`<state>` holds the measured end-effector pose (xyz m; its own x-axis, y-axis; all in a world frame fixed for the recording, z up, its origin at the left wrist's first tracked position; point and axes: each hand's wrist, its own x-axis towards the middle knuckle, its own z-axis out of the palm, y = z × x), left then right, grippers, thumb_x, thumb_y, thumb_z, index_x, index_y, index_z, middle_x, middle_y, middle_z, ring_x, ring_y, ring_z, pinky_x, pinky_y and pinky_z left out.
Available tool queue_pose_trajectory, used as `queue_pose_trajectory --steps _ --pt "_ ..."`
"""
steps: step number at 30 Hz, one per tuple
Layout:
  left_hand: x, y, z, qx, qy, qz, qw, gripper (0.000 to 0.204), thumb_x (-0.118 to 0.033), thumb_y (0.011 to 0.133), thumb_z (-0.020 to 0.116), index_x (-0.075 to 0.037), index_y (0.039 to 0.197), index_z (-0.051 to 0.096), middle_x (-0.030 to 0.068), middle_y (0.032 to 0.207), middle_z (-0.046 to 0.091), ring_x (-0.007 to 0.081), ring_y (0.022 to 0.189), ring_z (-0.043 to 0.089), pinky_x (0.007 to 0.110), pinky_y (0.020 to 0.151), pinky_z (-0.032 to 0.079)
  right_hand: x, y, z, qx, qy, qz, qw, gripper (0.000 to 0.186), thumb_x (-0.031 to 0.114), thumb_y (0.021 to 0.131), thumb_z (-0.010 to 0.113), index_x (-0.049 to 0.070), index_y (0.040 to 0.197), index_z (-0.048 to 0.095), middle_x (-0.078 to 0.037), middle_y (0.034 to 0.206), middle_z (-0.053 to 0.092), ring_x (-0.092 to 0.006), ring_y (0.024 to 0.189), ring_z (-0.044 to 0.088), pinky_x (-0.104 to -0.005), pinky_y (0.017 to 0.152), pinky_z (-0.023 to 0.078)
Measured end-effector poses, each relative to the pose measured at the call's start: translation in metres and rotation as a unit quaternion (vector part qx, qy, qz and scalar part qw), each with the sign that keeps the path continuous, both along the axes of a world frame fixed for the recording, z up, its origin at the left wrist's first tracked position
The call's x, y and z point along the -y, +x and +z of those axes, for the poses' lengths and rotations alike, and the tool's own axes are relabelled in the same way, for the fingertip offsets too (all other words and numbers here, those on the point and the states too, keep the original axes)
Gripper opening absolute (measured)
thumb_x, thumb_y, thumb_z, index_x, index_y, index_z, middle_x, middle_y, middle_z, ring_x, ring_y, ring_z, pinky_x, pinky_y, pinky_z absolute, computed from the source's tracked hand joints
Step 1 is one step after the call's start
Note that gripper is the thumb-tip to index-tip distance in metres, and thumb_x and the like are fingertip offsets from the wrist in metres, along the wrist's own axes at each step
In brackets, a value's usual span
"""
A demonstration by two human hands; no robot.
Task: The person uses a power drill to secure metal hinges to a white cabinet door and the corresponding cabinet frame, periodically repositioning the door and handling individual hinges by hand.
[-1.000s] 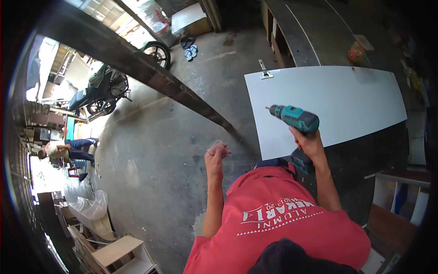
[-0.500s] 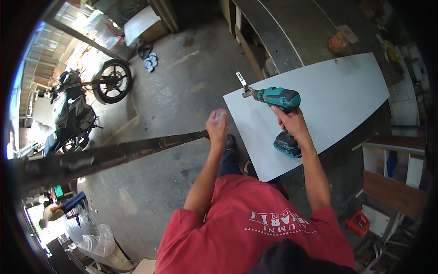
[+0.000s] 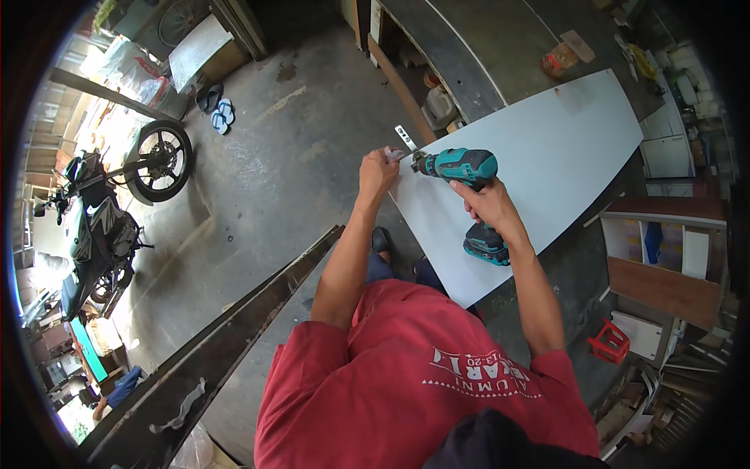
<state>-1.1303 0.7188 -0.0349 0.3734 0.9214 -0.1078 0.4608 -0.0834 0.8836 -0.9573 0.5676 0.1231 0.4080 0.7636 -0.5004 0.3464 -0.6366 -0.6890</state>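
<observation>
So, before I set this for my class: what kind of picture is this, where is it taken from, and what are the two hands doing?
There is no machine here. A person wears a wide fisheye camera on the head, looking down, so you see their own red shirt and forearms from above, and straight edges bend near the rim. The right hand grips a teal cordless drill by its handle, its tip pointing at the corner of a large white board. The left hand pinches a small metal bracket at that same corner. The board lies flat above a concrete floor. Off to the left stands a motorcycle, with a pair of sandals lying nearby.
</observation>
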Motion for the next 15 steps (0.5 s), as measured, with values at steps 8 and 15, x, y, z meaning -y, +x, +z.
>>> queue_pose_trajectory --steps 8,15 --pt "-0.008 -0.004 -0.006 0.019 -0.015 -0.007 1.0 0.026 -0.018 0.081 0.06 -0.007 0.099 0.076 0.0209 0.087 0.072 0.0365 0.083 0.071 0.042 0.075 0.054 -0.055 -0.01 0.031 0.141 -0.085 0.153 0.974 0.047 0.043 0.079 0.068 0.0 0.062 0.062 -0.013 0.057 0.063 -0.0252 0.052 0.065 -0.0378 0.055 0.052" --pt "-0.006 -0.005 -0.006 0.047 0.001 -0.013 0.999 0.025 -0.016 0.079 0.061 -0.006 0.096 0.076 0.0212 0.086 0.072 0.0367 0.084 0.07 0.042 0.076 0.054 -0.081 -0.01 0.038 0.134 -0.116 0.21 0.962 0.041 0.038 0.077 0.066 0.001 0.059 0.061 -0.013 0.056 0.063 -0.0242 0.049 0.063 -0.037 0.052 0.053"
